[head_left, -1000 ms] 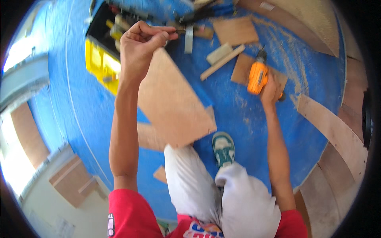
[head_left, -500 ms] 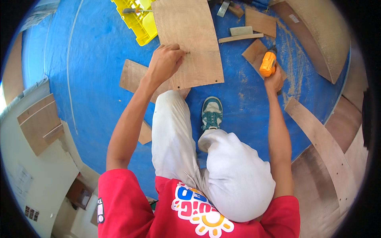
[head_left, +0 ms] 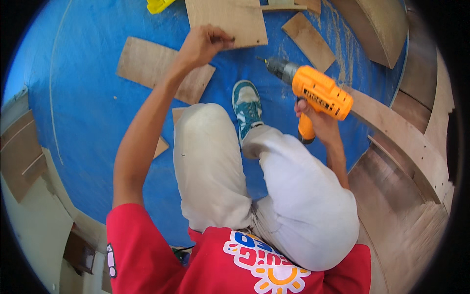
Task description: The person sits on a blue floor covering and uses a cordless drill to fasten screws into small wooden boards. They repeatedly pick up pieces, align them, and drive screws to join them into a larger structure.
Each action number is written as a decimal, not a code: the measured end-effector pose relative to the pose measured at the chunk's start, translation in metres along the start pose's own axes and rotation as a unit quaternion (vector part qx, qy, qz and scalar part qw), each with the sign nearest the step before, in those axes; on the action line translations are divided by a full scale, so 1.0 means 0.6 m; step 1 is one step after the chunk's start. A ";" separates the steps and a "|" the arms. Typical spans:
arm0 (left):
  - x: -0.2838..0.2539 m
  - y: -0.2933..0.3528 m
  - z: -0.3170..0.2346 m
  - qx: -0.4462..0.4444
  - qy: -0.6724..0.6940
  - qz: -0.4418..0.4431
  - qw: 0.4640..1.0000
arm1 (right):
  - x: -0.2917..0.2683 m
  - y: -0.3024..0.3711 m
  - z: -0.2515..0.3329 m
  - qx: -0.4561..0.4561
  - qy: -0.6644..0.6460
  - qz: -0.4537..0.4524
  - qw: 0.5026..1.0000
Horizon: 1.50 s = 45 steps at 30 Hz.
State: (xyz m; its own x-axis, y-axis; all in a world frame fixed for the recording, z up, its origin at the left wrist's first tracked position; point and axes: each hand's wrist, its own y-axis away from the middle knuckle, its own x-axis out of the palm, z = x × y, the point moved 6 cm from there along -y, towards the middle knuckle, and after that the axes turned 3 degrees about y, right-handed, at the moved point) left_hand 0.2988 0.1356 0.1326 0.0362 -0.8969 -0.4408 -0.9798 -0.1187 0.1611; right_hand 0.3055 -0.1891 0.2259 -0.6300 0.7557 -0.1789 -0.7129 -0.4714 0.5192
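On the blue floor at your left lies a flat plywood offcut. Your left hand pinches the lower edge of a larger plywood panel just beyond it, fingers closed on the wood. Your teal shoe rests between. Your right hand is clamped round the grip of an orange drill, bit aimed toward the panel.
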 end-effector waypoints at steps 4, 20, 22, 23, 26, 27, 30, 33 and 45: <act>0.023 -0.010 0.022 0.040 0.091 -0.034 0.994 | 0.012 0.001 0.042 -0.018 0.024 -0.011 0.999; 0.045 -0.014 0.035 0.071 0.264 -0.045 0.961 | 0.027 -0.035 0.158 -0.077 0.285 -0.012 0.955; 0.041 -0.012 0.030 0.081 0.237 -0.058 0.966 | 0.025 -0.042 0.172 -0.086 0.317 -0.008 0.944; 0.040 -0.011 0.028 0.082 0.220 -0.065 0.970 | 0.024 -0.045 0.178 -0.086 0.344 -0.010 0.935; 0.039 -0.011 0.024 0.092 0.231 -0.064 0.967 | 0.026 -0.056 0.190 -0.079 0.372 0.020 0.925; 0.039 -0.011 0.025 0.096 0.243 -0.059 0.963 | 0.027 -0.057 0.194 -0.075 0.378 0.018 0.923; 0.036 -0.013 0.025 0.105 0.209 -0.062 0.970 | 0.037 -0.054 0.207 -0.060 0.395 0.014 0.917; 0.038 -0.015 0.028 0.092 0.222 -0.058 0.969 | 0.057 -0.048 0.228 -0.039 0.385 -0.001 0.922; 0.032 -0.010 0.015 0.136 0.149 -0.073 0.977 | 0.125 -0.044 0.270 -0.020 0.407 -0.072 0.910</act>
State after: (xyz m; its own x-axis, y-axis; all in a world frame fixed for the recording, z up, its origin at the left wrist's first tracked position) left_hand 0.3035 0.1229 0.1152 0.1951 -0.9680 -0.1578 -0.9746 -0.1734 -0.1416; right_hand 0.3271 -0.0460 0.3343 -0.5376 0.2316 -0.8108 -0.8062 -0.4228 0.4138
